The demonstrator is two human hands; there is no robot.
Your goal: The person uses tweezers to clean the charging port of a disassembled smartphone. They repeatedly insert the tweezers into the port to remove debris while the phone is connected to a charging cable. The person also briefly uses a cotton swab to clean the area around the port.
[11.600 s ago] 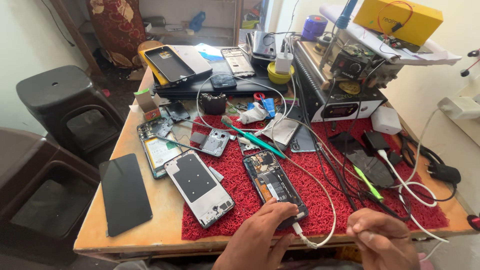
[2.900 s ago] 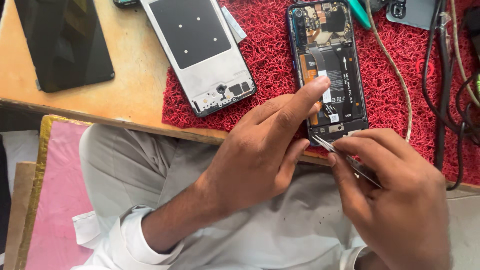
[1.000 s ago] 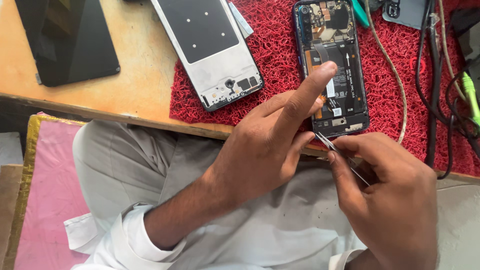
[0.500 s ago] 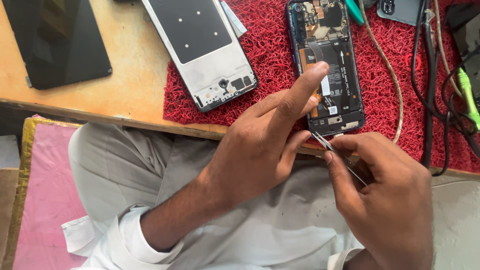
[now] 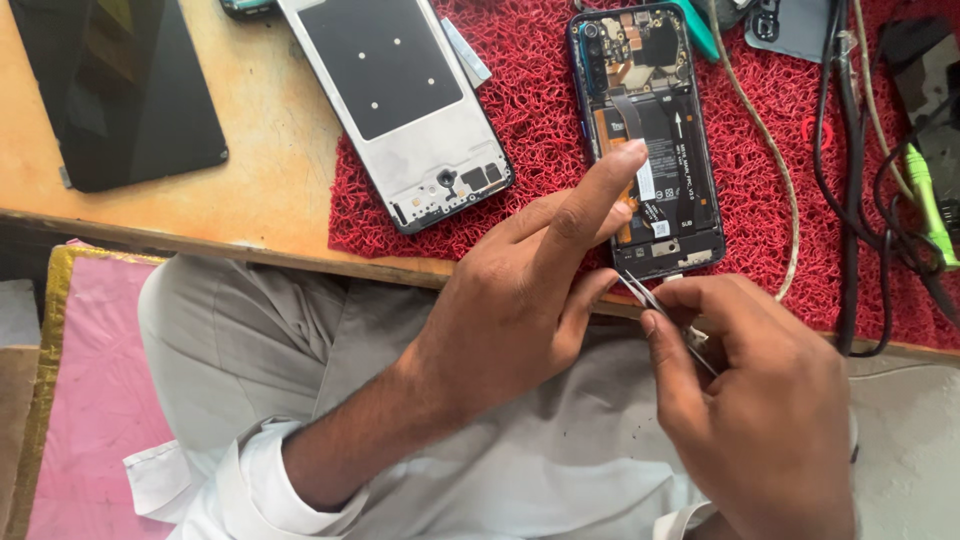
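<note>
An opened phone (image 5: 655, 120) with its back removed lies on a red mat (image 5: 540, 90), showing battery, flex cables and circuit board. My left hand (image 5: 530, 290) reaches over the table edge, its index finger pressing down on the phone's middle. My right hand (image 5: 750, 410) pinches thin metal tweezers (image 5: 655, 305), whose tips point at the phone's lower edge.
A grey phone frame (image 5: 400, 100) lies partly on the mat, left of the opened phone. A black screen panel (image 5: 120, 90) rests on the wooden table (image 5: 260, 190). Black, beige and green cables (image 5: 860, 180) run along the right. A pink cushion (image 5: 90, 400) sits below left.
Compared with the earliest frame, the view has dropped close to the table edge. Over the last second the hands stay nearly still; the left index finger slid slightly up the phone.
</note>
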